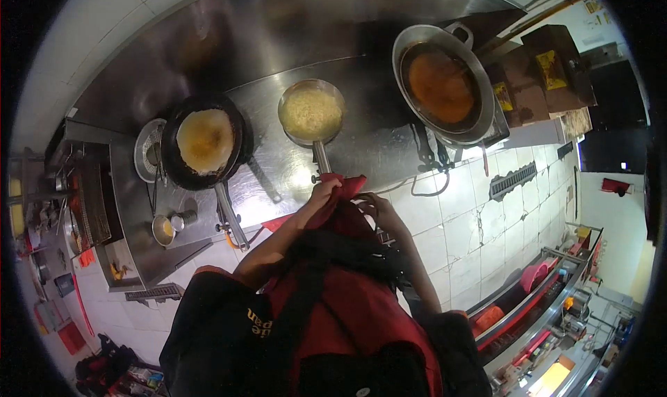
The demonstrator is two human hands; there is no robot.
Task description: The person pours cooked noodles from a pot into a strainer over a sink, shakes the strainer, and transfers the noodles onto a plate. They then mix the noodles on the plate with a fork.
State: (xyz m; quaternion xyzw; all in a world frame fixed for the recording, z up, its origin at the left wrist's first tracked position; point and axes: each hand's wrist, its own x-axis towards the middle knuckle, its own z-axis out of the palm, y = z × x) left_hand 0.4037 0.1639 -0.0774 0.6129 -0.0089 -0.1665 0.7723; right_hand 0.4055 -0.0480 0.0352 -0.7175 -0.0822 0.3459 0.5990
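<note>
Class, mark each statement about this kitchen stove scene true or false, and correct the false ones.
1. The small pan in the middle holds pale yellow food. True.
2. The large wok on the right is empty. False: it holds an orange-brown liquid.
3. Both hands are at a red cloth beside the small pan's handle. True: left hand, right hand.
4. The black frying pan sits right of the wok. False: it sits at the left.

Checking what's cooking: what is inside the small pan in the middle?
The small pan holds a pale yellow, grainy-looking mass filling it; what lies beneath that surface is covered.
</note>
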